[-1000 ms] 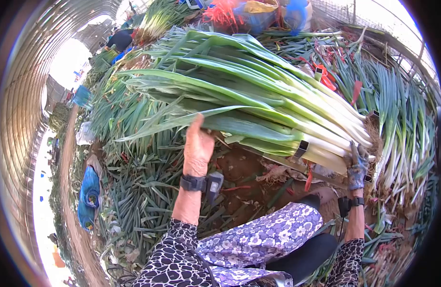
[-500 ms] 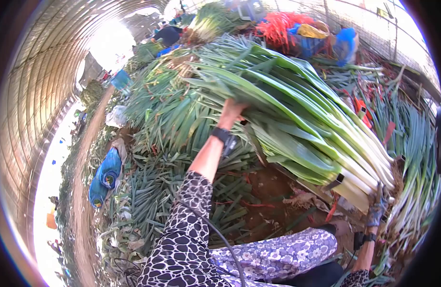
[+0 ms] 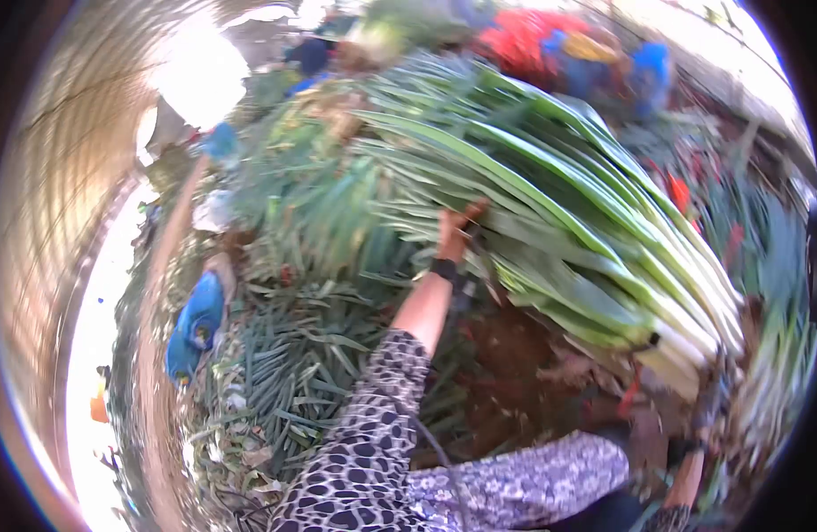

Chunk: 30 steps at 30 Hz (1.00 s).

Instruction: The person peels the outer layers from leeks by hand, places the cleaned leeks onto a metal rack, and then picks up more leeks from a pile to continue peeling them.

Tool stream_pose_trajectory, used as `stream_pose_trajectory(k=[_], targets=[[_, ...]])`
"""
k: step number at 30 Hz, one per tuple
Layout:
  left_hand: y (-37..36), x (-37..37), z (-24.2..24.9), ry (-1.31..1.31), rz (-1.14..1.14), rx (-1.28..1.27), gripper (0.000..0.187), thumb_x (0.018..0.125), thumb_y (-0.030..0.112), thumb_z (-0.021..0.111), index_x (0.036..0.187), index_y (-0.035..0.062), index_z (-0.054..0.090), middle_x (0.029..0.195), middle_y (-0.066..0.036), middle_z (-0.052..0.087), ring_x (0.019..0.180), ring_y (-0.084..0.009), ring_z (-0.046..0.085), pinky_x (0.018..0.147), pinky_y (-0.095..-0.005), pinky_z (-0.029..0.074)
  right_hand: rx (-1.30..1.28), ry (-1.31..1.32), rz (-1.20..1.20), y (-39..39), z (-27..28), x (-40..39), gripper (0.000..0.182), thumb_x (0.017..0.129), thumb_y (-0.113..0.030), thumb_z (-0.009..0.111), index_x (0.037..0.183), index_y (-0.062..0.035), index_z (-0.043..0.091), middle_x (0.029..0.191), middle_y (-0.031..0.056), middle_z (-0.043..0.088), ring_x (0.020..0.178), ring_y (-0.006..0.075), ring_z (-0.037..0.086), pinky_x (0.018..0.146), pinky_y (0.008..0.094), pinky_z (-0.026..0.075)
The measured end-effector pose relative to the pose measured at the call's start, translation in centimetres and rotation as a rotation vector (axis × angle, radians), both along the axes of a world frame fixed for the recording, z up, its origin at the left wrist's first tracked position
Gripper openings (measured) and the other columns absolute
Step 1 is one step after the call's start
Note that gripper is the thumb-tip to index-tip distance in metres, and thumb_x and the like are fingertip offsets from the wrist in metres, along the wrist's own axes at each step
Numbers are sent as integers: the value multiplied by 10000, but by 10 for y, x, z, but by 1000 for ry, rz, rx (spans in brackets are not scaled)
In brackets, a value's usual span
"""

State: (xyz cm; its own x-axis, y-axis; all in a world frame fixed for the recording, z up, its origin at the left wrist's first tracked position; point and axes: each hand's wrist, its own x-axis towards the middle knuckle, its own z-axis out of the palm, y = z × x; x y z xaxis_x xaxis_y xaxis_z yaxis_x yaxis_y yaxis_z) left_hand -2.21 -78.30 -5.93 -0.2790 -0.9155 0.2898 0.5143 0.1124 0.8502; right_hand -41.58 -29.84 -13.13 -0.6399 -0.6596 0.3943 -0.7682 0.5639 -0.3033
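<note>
Bunched, with no tie visible, leeks lie beside brown soil, a person's left hand at their leaves, the right hand near their roots, either grip too blurred to tell.

The left arm stretches forward, fingers of the left hand pointing rightward; the right hand, blurred, is lower, far right.

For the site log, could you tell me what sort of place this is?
Probably a vegetable packing shed: a ribbed curved wall, a big leek-like bundle, and cut leaves heaped nearby.
</note>
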Motion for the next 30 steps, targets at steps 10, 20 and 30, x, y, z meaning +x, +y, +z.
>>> stream_pose_trajectory(k=[10, 20, 30], targets=[[39, 5, -7, 69, 283, 206, 333, 818, 110, 695, 1091, 45, 516, 904, -31, 621, 754, -137, 587, 650, -280, 477, -73, 139, 24, -3, 19, 12, 572, 766, -166, 699, 1308, -172, 517, 1229, 172, 522, 1141, 331, 465, 975, 427, 368], [180, 30, 35, -599, 417, -259, 229, 889, 194, 597, 1022, 25, 518, 974, -61, 553, 822, -130, 511, 722, -263, 435, -30, 167, -29, -6, 25, 17, 560, 762, -315, 696, 1285, -215, 523, 1192, 159, 556, 1080, 334, 501, 931, 441, 395], [231, -179, 71, -1008, 222, -1624, 275, 847, 237, 616, 1068, 73, 609, 1025, -83, 613, 1030, -245, 534, 941, -390, 357, -46, 191, -20, -7, 33, 22, 575, 732, -364, 695, 1266, -226, 533, 1164, 131, 543, 1053, 320, 493, 881, 434, 425]])
